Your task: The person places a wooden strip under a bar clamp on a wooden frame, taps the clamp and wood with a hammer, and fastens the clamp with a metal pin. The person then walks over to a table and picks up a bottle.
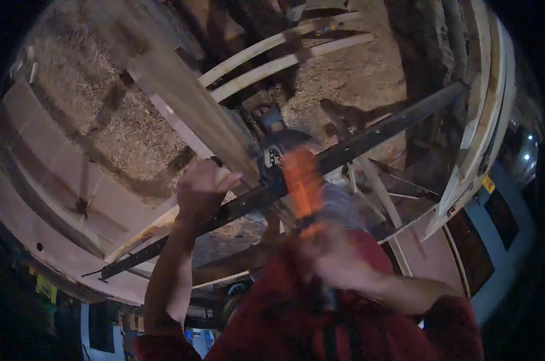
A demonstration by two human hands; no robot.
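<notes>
My right hand (332, 256), smeared by motion, is wrapped round the lower end of an orange tool (302, 180). The tool is too blurred to tell its kind. My left hand (200, 189) is closed beside the edge of a wide wooden board (191, 99), its thumb stretched out to the right. A small dark thing (216, 161) shows at its fingertips, but what it is I cannot make out. Beneath both hands a long dark bar (393, 126) with holes runs slantwise from lower left to upper right. A dark rounded thing (272, 157) with a pale mark lies beside the tool.
Two pale curved-looking wood strips (290, 60) lie at the far side. Long boards (486, 108) stand along the right. Wood shavings (134, 132) cover the ground on the left, next to a pale panel (61, 162). Thinner wood pieces (380, 192) cross at the right.
</notes>
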